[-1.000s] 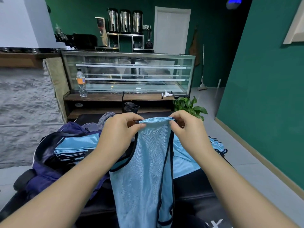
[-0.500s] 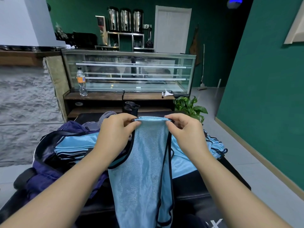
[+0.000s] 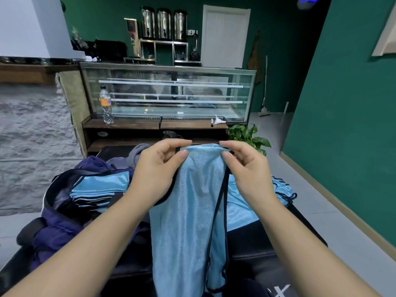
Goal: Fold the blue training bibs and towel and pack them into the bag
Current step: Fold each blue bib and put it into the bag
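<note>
Navy bag (image 3: 64, 224) sits open at the left with folded bibs (image 3: 100, 189) inside. Left hand (image 3: 158, 166) and right hand (image 3: 248, 168) pinch the top edge of a hanging blue bib (image 3: 186, 221); more unfolded bibs (image 3: 280, 189) lie on the black tabletop (image 3: 267, 239).

Arms: we see both forearms bare, no sleeves in view.
Hands: left hand (image 3: 157, 168) and right hand (image 3: 249, 168) ungloved, without rings.
Nails: short, unpainted.
</note>
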Demonstrator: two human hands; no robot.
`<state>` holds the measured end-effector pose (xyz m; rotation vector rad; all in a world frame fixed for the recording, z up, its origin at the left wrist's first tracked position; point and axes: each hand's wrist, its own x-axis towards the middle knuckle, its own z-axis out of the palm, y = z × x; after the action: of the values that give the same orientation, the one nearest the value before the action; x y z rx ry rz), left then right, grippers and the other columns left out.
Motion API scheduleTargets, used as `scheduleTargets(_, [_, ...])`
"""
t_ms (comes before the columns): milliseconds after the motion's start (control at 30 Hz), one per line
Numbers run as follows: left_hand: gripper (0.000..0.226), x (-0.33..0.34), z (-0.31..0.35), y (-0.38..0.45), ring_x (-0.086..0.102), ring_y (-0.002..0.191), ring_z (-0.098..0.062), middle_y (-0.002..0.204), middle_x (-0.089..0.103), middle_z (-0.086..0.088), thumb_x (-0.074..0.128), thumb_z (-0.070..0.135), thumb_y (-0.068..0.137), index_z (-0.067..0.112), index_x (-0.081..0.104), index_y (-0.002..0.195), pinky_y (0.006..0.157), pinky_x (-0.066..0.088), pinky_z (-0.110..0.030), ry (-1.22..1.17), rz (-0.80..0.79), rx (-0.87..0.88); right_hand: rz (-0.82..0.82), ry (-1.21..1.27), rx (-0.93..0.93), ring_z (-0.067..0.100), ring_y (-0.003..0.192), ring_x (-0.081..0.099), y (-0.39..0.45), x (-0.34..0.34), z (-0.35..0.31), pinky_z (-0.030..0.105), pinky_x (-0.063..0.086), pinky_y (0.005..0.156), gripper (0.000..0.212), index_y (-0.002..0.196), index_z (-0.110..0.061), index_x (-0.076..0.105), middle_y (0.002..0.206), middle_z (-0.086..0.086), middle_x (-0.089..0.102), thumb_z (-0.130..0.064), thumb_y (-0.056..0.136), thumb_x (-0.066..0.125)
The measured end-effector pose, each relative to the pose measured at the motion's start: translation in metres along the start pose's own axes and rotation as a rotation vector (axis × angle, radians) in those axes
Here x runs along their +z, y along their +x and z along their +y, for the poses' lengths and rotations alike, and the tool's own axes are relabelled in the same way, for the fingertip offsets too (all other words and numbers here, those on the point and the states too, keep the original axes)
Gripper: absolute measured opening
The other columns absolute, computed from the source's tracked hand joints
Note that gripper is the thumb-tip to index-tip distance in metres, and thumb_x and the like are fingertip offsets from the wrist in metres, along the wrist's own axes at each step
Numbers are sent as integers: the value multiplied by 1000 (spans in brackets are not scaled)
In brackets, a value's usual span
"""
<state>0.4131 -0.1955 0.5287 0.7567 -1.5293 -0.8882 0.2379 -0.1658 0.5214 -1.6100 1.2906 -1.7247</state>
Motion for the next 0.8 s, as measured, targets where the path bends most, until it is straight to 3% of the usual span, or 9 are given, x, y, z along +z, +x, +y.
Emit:
scheduleTargets(200, [40,-2,-4,-10,66,94,1,96,73,13,53,-9,90,25,62,109,77,49,-11,-72,-107,-1,-64,-5,-62,-6,104,60,-5,-4,0,15,49,89,32,102,-36,61,102,-23,66,-6,94,55])
scheduleTargets(333, [45,-7,-9,-15,60,110,-3,112,68,10,58,-9,87,28,62,112,99,44,-20,-29,-103,7,-84,-68,-48,0,87,62,-10,-8,4,16,49,75,29,91,-35,60,88,-29,66,-6,94,56])
scheduleTargets(500, [49,-5,-12,-20,59,100,9,108,62,10,60,-16,82,24,59,112,87,43,-8,-142,-64,-20,-106,-129,-24,15,88,62,-14,-6,9,32,49,81,32,85,-39,59,91,-15,67,-9,95,55])
scheduleTargets(567, [49,-7,-17,-19,59,109,-1,115,63,2,67,-5,77,24,59,115,93,45,-14,-179,-66,-30,-128,-139,-38,23,87,59,-17,-4,9,35,47,80,35,84,-41,59,91,-7,65,-9,95,54])
scheduleTargets(667, [47,-9,-21,-20,58,116,-13,120,63,-3,69,11,71,28,63,114,100,45,-24,-232,-46,-73,-165,-144,-57,14,84,59,-23,-1,10,25,46,76,33,84,-36,58,91,-10,64,-6,94,55])
scheduleTargets(800, [37,-11,-20,-22,61,97,-24,107,66,-12,79,40,71,30,71,105,86,51,-33,-436,-31,-230,-144,-112,-69,4,82,61,-30,2,13,16,46,75,37,84,-37,61,88,-19,67,-1,92,57])
